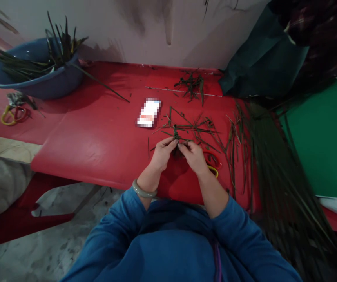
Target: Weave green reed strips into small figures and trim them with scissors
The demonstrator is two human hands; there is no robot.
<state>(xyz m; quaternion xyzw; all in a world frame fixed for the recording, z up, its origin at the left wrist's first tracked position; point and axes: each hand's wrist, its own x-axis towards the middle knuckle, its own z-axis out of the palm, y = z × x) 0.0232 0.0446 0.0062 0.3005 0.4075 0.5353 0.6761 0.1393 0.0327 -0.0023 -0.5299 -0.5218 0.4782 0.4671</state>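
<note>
Above the near part of a red-covered table (92, 152), both my hands meet at a small piece woven from green leaf strips (176, 133). My left hand (163, 150) pinches its lower left side between thumb and forefinger, and a pale bangle (144, 191) circles that wrist. On the other side my right hand (192, 153) closes thumb and fingers on the same piece. Loose strip ends stick out above and below the fingertips. Partly beneath my right hand and wrist lie scissors with red and yellow handles (213, 171). Cut leaf strips (206, 127) are strewn just beyond the hands.
A phone (149, 112) with a lit screen lies beyond my left hand. A blue basin (39, 84) of long leaves and a second pair of scissors (14, 114) are at left. Leaf scraps (192, 84) lie near the wall; long palm leaves (283, 176) hang at right beside a green board (321, 145).
</note>
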